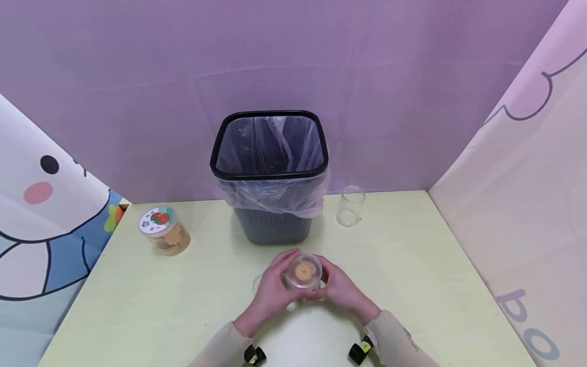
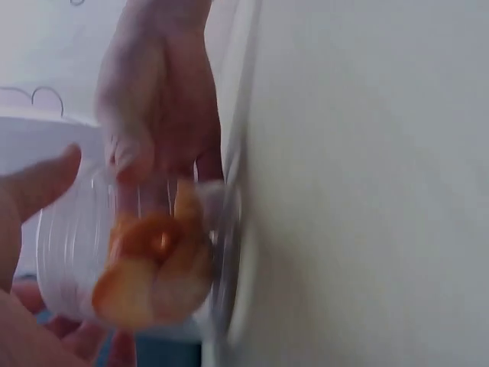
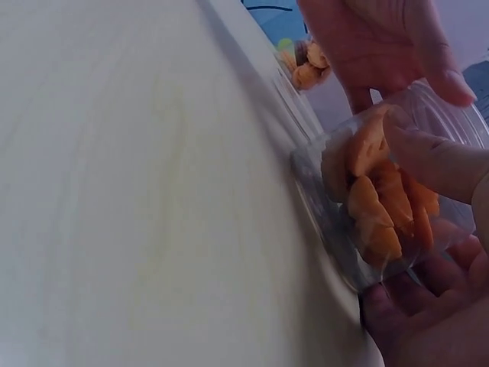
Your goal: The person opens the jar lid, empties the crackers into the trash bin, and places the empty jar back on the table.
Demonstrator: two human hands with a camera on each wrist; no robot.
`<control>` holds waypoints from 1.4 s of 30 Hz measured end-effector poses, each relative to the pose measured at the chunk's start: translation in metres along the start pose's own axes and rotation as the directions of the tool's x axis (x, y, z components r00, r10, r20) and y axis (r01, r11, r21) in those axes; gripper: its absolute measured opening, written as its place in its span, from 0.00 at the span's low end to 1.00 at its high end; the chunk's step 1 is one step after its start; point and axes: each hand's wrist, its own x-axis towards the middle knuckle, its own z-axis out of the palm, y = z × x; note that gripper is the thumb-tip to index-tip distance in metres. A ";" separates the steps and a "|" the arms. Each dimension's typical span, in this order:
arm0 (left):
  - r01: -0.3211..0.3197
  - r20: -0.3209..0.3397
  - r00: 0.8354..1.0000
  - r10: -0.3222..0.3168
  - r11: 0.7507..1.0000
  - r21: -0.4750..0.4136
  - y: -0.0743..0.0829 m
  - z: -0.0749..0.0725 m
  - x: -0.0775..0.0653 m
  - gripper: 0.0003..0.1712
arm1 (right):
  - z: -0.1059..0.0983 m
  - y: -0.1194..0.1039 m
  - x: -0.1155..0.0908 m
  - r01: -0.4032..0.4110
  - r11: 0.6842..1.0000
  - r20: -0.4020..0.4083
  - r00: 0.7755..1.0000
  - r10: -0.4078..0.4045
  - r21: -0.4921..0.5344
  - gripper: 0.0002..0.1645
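Observation:
Both hands hold a clear plastic jar (image 1: pixel 293 282) low over the tabletop, in front of the bin. Through its wall, several orange-brown baked pieces (image 3: pixel 374 222) show at the bottom, one of them ring-like from above. My left hand (image 1: pixel 276 285) grips the jar from the left, and my right hand (image 1: pixel 341 288) from the right, fingers and thumbs curved round it. In the left wrist view the jar (image 2: pixel 72 245) has ridges near its upper end. I cannot tell whether a lid covers it. A faint clear round edge (image 1: pixel 256 282) shows beside the left hand, mostly hidden.
Behind the hands stands a dark grey bin (image 1: pixel 273 227) with a black rim and a clear liner. A lidded jar of similar pieces (image 1: pixel 169 237) is at the left. To the bin's right stands a clear glass (image 1: pixel 350 206). Printed cloths (image 1: pixel 390 102) enclose the table (image 1: pixel 426 285).

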 end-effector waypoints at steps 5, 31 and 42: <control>-0.010 -0.091 0.996 0.009 1.000 -0.009 0.004 0.009 -0.006 0.55 | 0.002 -0.001 -0.002 0.006 1.000 -0.019 1.000 -0.006 -0.006 0.53; -0.019 0.412 0.909 0.061 0.994 -0.106 -0.011 -0.028 0.035 0.57 | -0.006 0.003 0.001 -0.007 1.000 0.055 0.998 0.008 -0.021 0.52; -0.024 0.578 0.807 0.120 0.985 -0.171 -0.020 -0.040 0.050 0.54 | -0.006 0.003 0.001 -0.018 0.999 0.057 0.998 0.020 -0.037 0.53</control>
